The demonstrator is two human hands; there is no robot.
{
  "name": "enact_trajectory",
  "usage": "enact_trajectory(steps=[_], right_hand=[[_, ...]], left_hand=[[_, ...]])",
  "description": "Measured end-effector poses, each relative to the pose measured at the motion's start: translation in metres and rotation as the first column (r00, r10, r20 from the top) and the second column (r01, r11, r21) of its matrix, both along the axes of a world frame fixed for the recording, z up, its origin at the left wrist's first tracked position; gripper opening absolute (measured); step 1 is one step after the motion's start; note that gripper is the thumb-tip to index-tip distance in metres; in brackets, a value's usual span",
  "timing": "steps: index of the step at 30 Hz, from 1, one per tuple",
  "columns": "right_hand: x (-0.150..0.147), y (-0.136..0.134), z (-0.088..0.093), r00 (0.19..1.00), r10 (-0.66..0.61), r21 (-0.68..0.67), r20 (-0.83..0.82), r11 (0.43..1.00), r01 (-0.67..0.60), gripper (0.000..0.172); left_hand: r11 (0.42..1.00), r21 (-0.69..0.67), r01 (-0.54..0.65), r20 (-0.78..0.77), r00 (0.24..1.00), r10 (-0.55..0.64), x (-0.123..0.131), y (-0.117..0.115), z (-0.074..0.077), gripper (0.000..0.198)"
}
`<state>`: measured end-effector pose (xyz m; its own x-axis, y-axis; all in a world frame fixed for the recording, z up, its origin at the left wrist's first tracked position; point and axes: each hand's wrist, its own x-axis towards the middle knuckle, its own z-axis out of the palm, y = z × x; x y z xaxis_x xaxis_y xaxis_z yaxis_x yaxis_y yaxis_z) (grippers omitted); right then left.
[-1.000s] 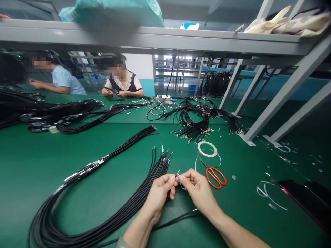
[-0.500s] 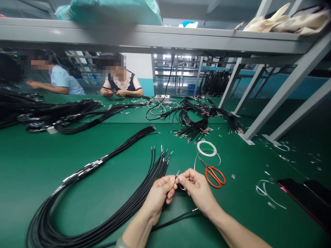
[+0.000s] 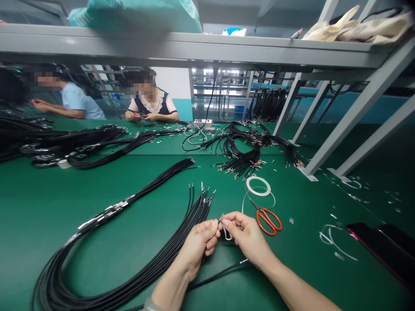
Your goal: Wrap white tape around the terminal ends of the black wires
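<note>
Silver metal terminal [image 3: 221,219] on a thin white wire [image 3: 226,234] is pinched between the fingertips of the left hand [image 3: 197,245] and right hand [image 3: 247,235], above the near edge of the green workbench [image 3: 32,216]. Looped black cables [image 3: 155,263] lie beside the left hand; orange-handled scissors [image 3: 268,221] lie just right of the right hand.

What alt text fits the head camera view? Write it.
A left hand and right hand pinch the metal end of a thin wire above a green workbench, beside a bundle of black cables, orange-handled scissors and a roll of tape. Two people sit across the bench behind more cables.
</note>
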<state>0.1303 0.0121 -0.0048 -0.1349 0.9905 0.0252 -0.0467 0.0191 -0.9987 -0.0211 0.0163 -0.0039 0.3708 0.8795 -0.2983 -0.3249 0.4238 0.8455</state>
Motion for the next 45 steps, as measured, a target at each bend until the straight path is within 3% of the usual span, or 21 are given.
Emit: enact_trajectory(steps=[11,16,21,26,33,39,45], right_hand=[[-0.007,-0.005,0.002,1.0,-0.017,0.024,-0.007,1.0,0.017,0.024],[-0.008,-0.002,-0.003,0.991,-0.093,-0.104,-0.097,0.991,0.083,0.028],[0.0,0.007,-0.006,0.96,-0.24,-0.124,-0.144,0.967,0.223,0.027],[0.003,0.008,-0.009,0.964,-0.251,-0.096,-0.09,0.965,0.242,0.031],[0.002,0.006,-0.014,0.99,-0.134,-0.1,-0.039,0.986,0.13,0.042],[0.0,0.0,-0.004,0.981,-0.196,-0.063,0.008,0.979,0.196,0.022],[-0.004,-0.003,-0.001,0.972,-0.234,-0.106,-0.009,0.967,0.231,0.026]], left_hand=[[0.999,-0.039,0.007,0.086,0.996,-0.003,0.001,0.0,-0.003,0.026],[0.999,0.021,0.03,0.098,0.995,-0.032,0.003,-0.002,0.001,0.027],[0.995,0.102,0.018,-0.094,0.996,-0.009,0.001,-0.002,0.005,0.03],[0.98,0.192,0.046,-0.214,0.977,-0.004,-0.004,0.001,0.004,0.029],[0.964,0.259,-0.057,-0.321,0.936,0.142,-0.001,0.004,-0.006,0.032],[0.942,0.306,-0.137,-0.334,0.911,0.241,0.003,0.002,-0.008,0.028],[0.905,0.395,-0.16,-0.361,0.878,0.313,0.003,-0.002,-0.008,0.025]])
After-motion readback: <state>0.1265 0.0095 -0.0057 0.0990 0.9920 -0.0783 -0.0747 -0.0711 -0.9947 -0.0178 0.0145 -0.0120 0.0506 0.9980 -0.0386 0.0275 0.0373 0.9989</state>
